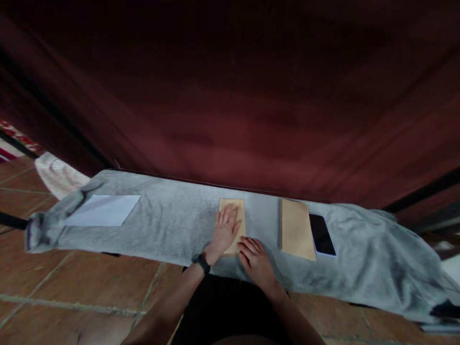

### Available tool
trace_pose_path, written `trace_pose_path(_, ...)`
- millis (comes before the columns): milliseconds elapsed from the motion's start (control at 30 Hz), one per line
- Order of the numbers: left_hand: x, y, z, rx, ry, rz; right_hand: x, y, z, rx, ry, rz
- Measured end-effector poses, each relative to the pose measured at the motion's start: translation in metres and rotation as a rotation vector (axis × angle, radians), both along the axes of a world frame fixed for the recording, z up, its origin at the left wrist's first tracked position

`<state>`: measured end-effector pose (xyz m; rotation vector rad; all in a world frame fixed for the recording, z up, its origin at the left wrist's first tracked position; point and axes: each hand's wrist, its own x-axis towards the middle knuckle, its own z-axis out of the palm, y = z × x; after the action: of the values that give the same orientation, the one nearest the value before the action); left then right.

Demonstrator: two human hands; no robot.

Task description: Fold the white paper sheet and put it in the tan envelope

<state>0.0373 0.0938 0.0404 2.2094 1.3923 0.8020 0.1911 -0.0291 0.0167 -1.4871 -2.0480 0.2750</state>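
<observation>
My left hand (pixel 225 231), with a dark watch on its wrist, lies flat and open on a tan paper piece (pixel 233 203). This paper looks like a small flat bag or envelope, though I cannot tell which. At the paper's lower right edge rests my right hand (pixel 257 261). Its fingers are loosely bent and a little apart, fingertips at the edge, with nothing seen in them. Farther right lies a larger tan stack of paper pieces (pixel 296 230), partly overlapping a dark-screened phone (pixel 322 235).
A grey cloth (pixel 172 215) covers the long narrow table. At its left lies a white paper sheet (pixel 104 211). A dark red curtain-like surface (pixel 230 120) rises behind the table. Brown tiles (pixel 89 282) make up the floor, and a striped cloth (pixel 61 175) hangs beyond the left end.
</observation>
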Motion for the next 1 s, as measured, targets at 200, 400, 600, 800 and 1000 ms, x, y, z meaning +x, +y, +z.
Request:
trace_pose_path(200,0.024,0.055,-0.019,-0.084,0.188,-0.316,0.001,0.002,-0.003,-0.032,0.008,0.000)
trace_pose_path(400,0.015,0.053,-0.025,-0.098,0.157,-0.406,0.001,0.004,-0.004,-0.048,0.037,-0.013)
trace_pose_path(600,0.008,0.035,-0.024,-0.150,0.109,-0.465,0.001,0.003,-0.005,-0.052,0.045,-0.016)
trace_pose_path(800,0.000,0.014,-0.022,-0.180,0.030,-0.496,0.002,0.003,-0.004,-0.045,0.024,0.001)
trace_pose_path(1000,-0.011,-0.012,-0.013,-0.254,-0.011,-0.511,0.003,0.001,-0.004,-0.053,0.075,-0.005)
